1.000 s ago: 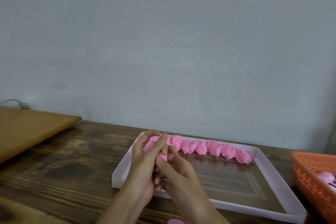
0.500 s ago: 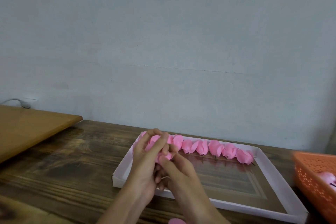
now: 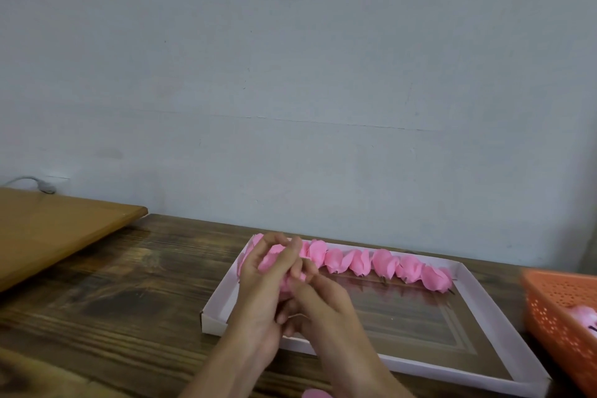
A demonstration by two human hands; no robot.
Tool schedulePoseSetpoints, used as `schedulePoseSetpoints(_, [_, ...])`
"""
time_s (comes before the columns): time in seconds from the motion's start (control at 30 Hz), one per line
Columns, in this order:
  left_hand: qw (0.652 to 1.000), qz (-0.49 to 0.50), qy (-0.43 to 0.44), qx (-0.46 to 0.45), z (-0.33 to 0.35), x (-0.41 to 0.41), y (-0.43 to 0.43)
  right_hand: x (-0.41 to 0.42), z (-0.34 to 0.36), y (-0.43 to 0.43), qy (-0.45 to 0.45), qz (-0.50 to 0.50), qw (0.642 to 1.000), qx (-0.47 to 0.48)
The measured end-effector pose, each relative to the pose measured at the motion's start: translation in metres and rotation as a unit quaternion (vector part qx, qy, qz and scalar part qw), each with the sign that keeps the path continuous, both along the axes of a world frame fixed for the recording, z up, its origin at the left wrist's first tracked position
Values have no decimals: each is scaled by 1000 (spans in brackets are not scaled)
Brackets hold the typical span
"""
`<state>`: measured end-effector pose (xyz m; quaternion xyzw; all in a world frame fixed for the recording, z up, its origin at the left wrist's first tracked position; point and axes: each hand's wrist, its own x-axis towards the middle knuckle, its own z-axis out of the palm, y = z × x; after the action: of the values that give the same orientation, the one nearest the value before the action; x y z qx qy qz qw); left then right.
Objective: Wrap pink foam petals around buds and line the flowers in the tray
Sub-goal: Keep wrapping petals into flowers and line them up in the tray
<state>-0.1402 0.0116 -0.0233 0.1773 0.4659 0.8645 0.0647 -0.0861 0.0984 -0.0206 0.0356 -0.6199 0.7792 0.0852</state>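
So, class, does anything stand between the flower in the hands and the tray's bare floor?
Nothing visible. The left hand and right hand hold the flower over the left end of the tray; the floor before the row of flowers lies bare.

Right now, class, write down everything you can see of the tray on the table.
The tray is a shallow rectangle with low, pale pinkish-white walls that look like card and a glossy brown floor with a framed border. It lies flat on the wooden table. A row of pink foam flowers lies along its far wall. Above its left end the left hand and right hand hold one more flower, hiding that part. Whether they touch it cannot be told.
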Motion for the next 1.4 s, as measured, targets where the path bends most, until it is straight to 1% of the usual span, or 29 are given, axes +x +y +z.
schedulePoseSetpoints(0.07, [1000,-9,5,-18,-3,0,1,-1,3,3,-70,4,997,-32])
schedulePoseSetpoints(0.13, [1000,-13,0,-23,-3,1,1,-2,7,7,-104,11,994,-32])
schedulePoseSetpoints(0.2, [1000,-7,5,-11,-2,1,3,0,9,7,-80,23,996,-27])
schedulePoseSetpoints(0.3, [999,30,14,16,1,0,4,1,2,0,-28,36,995,-89])
schedulePoseSetpoints(0.4, [1000,22,17,-4,2,1,3,0,-3,-2,-6,41,993,-113])
schedulePoseSetpoints(0.5, [1000,5,10,-18,2,1,0,0,-1,1,-50,64,989,-120])
schedulePoseSetpoints(0.57, [1000,-5,12,-12,2,2,1,-2,0,5,-93,60,990,-83])
schedulePoseSetpoints(0.63, [1000,-3,24,-8,2,2,2,-3,1,4,-107,37,992,-49])
schedulePoseSetpoints(0.7, [999,17,31,17,3,1,3,-3,-2,3,-97,6,994,-58])
schedulePoseSetpoints(0.77, [998,33,25,42,4,1,4,-2,-6,6,-68,-17,995,-71])
schedulePoseSetpoints(0.9, [998,40,18,38,4,1,4,0,-8,6,-9,-12,998,-54])
schedulePoseSetpoints(0.97, [999,49,6,21,4,2,3,-2,-10,5,12,-30,999,-38])
schedulePoseSetpoints(1.07, [998,55,12,18,3,2,4,-4,-14,7,50,-40,998,5])
schedulePoseSetpoints(1.13, [998,54,23,27,2,1,4,-3,-15,9,50,-30,998,36])
schedulePoseSetpoints(1.17, [998,56,27,25,2,1,4,-3,-13,11,42,-19,997,67])
schedulePoseSetpoints(1.23, [996,76,42,3,0,-1,4,-2,-8,19,19,-12,984,178])
schedulePoseSetpoints(1.27, [993,100,59,-20,-1,-3,3,-3,-4,25,13,-44,968,247])
schedulePoseSetpoints(1.3, [986,132,83,-52,-2,-4,2,-3,0,33,21,-106,941,320])
schedulePoseSetpoints(1.33, [976,168,106,-88,-2,-4,1,-2,6,42,52,-173,907,380])
schedulePoseSetpoints(1.37, [965,198,123,-121,-3,-5,1,0,14,49,105,-213,876,420])
schedulePoseSetpoints(1.4, [957,216,132,-142,-4,-4,2,2,21,53,165,-210,853,449])
